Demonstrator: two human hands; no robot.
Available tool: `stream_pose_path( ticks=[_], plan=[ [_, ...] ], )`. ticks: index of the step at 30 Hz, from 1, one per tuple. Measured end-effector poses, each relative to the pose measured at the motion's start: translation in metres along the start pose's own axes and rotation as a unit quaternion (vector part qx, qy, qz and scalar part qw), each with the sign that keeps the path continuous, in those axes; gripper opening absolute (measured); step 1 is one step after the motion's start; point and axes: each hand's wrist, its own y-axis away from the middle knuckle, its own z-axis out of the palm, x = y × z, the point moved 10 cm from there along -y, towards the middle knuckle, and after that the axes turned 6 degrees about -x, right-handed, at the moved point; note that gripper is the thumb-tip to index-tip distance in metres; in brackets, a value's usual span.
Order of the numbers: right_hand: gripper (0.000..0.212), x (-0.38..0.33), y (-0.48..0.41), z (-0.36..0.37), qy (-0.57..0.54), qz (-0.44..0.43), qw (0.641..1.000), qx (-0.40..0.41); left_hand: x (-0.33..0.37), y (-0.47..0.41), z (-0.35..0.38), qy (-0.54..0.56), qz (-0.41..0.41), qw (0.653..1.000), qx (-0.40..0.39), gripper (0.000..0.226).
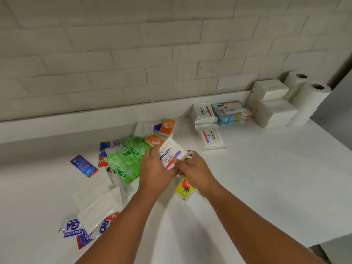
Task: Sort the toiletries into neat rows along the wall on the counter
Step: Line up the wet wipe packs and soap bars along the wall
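Item in hand: one held Dove pack (171, 154), white with a pink band, raised and tilted above the counter (266, 178) at centre, over the loose pile. It is gripped by the left hand (154, 168), whose fingers are curled round its left side, and pinched by the right hand (192, 168), whose thumb is laid on the lower edge with the fingers tucked behind. Sorted stock is ranged along the wall (133, 54) at far right. Two paper rolls (308, 96) are stood upright in the corner. White tissue packs (272, 103) are stacked in layers just beside them. A blue wipes stack (231, 111) is set next to the left. A Dove stack (202, 111) is placed just beside that. A single Dove pack (210, 139) is laid flat just in front of the Dove stack. Unsorted stock is spread left of centre. Green Sanicare packs (125, 161) are overlapped beside the left hand. Two orange tissue packs (166, 126) are seen behind the held Dove pack, with a white square pack (143, 128) near them toward the wall. A yellow fruit-print pack (184, 188) is partly hidden under the right wrist. A blue sachet (84, 166) is laid alone farther left. A red-and-white item (102, 161) is partly covered by the green packs; its kind cannot be told. Clear plastic bags (97, 199) are spread at near left, and blue-and-white sachets (73, 225) are partly tucked beneath them.
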Motion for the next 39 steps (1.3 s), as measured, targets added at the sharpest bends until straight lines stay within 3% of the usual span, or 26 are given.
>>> stream_pose_path(
  ticks=[7, 10, 14, 20, 25, 33, 36, 39],
  plan=[
    [0.028, -0.026, -0.020, -0.077, -0.105, -0.055, 0.992, 0.050, 0.064, -0.017, 0.040, 0.118, 0.047, 0.991, -0.049, 0.076],
    [0.030, -0.039, -0.027, -0.118, -0.113, -0.064, 0.990, 0.061, 0.068, -0.033, 0.060, 0.230, -0.003, 0.970, -0.081, 0.049],
    [0.032, -0.040, -0.050, -0.155, -0.103, -0.061, 0.991, 0.057, 0.072, -0.055, 0.098, 0.319, -0.077, 0.937, -0.120, 0.040],
    [0.034, -0.023, -0.090, -0.201, -0.068, -0.025, 0.988, 0.139, 0.077, -0.074, 0.140, 0.386, -0.174, 0.905, -0.034, 0.021],
    [0.014, -0.026, -0.111, -0.205, 0.053, -0.054, 0.992, 0.099, 0.068, -0.085, 0.156, 0.375, -0.219, 0.900, 0.044, 0.018],
    [0.024, -0.007, -0.140, -0.198, 0.174, -0.063, 0.981, 0.061, 0.048, -0.101, 0.174, 0.244, -0.252, 0.934, 0.069, 0.026],
    [0.031, -0.007, -0.143, -0.195, 0.184, -0.076, 0.977, 0.071, 0.042, -0.102, 0.179, 0.229, -0.256, 0.936, 0.078, 0.033],
    [0.035, 0.005, -0.154, -0.193, 0.123, -0.036, 0.990, 0.050, 0.046, -0.106, 0.182, 0.245, -0.239, 0.937, 0.068, 0.028]
  ],
)
